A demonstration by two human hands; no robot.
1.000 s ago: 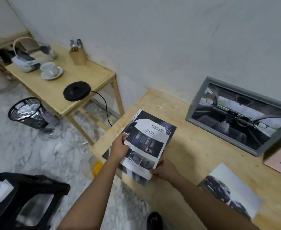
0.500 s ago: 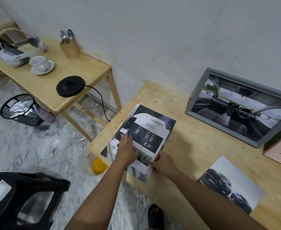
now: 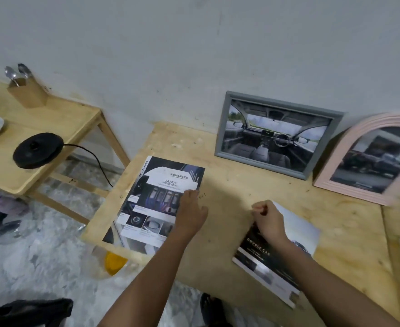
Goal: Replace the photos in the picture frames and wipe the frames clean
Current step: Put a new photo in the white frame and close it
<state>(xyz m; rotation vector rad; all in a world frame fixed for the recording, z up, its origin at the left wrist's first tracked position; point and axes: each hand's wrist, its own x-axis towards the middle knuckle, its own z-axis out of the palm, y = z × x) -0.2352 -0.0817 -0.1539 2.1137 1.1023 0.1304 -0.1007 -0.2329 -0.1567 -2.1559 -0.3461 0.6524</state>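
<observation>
Since the earlier frames, the right hand (image 3: 268,217) is no longer holding the safety brochure (image 3: 156,201). It is now sitting over the upper left corner of the car print (image 3: 274,263), further right on the wooden table (image 3: 241,185). Its fingers are curling inward; whether they are pinching the print's corner cannot be determined. The left hand (image 3: 190,210) is now lying with straight fingers on the brochure's right edge, pressing it flat. The brochure is lying at the table's left end, on top of other sheets. The grey frame (image 3: 277,134) is leaning against the wall behind, holding a car-interior photo. The pink arched frame (image 3: 368,159) is leaning just beside it on the right. A black kettle base (image 3: 37,149) is sitting on the lower side table (image 3: 60,121) to the left.
</observation>
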